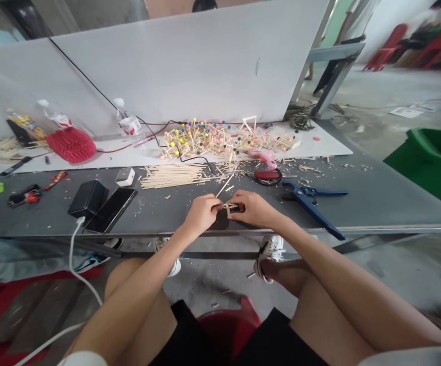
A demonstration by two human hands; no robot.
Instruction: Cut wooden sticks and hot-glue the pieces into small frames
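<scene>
Closest to us are our bare knees and the red stool (230,325) we sit on, with both forearms reaching forward over them to the near edge of the grey surface (376,203). Between our hands sits a small piece made of pale wooden sticks (229,207), short and thin, with a dark red bit at its right end; its exact shape is too small to tell. Our left hand (201,213) is curled, thumb and fingertips pinching the left end of the piece. Our right hand (254,208) is closed around the right end, knuckles up. The piece lies just above the surface's front edge, held between the two hands, which nearly touch.

Just right of the right hand lie blue-handled cutters (312,202). To the left rest a black phone (112,208) and a black box (88,198), with a white cable (76,244) hanging down. Farther back lies a bundle of loose sticks (170,176), then a heap of stick pieces with coloured beads (220,137), a pink glue gun (263,157), and a red mesh bag (71,144) before the white board (190,66).
</scene>
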